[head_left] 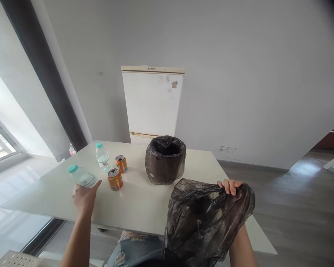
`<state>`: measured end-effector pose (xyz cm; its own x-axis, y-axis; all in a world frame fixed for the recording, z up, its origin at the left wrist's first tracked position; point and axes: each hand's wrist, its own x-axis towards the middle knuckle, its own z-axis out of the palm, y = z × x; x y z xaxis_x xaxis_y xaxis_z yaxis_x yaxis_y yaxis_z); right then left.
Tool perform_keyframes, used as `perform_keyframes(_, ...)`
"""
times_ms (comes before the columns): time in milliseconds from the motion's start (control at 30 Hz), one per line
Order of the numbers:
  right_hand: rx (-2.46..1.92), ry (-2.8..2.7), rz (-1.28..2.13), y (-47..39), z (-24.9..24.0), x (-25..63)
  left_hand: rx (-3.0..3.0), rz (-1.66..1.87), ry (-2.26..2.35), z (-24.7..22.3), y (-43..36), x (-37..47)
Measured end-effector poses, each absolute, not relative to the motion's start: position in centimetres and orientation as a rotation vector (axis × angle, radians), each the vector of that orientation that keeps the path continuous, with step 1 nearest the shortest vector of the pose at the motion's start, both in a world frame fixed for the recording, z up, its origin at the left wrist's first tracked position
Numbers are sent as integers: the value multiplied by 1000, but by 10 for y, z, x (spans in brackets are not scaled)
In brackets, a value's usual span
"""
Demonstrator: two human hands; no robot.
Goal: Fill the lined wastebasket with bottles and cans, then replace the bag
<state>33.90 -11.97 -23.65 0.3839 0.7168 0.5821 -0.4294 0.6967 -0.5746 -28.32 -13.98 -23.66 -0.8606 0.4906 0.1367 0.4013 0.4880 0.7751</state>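
My left hand is wrapped around the lower part of a clear plastic bottle with a teal cap. That bottle is tilted, its cap pointing left. Just beyond it a second capped bottle stands upright. Two orange drink cans, one nearer and one farther, stand to the right of the bottles. In my right hand is the gathered edge of a black plastic trash bag. The bag hangs partly open over the table's front edge; part of my right hand is hidden by it.
A trash bin lined with a black bag stands on the white table, toward the back. Behind the table are a white fridge and a grey wall. A perforated light-coloured surface shows at the lower left.
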Motion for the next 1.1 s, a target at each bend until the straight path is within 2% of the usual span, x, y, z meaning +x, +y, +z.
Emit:
perform_keyframes(200,-410,-936,671,-121,-232,337,997,1273,2567,-243,-120,-288)
perform_keyframes(467,-329,-921,759,-124,-233,336,1036,1233,2516,-252,-120,-293)
perform_keyframes(767,-396,-929,689,-126,-220,330,1093,1173,2481,-249,-122,-296)
perform_keyframes(933,-389,-919,684,-133,-210,326,1104,1397,2465,-248,-133,-292)
perform_keyframes(1100,-354,-876,706,-146,-191,319,1188,1933,2482,-214,-171,-237)
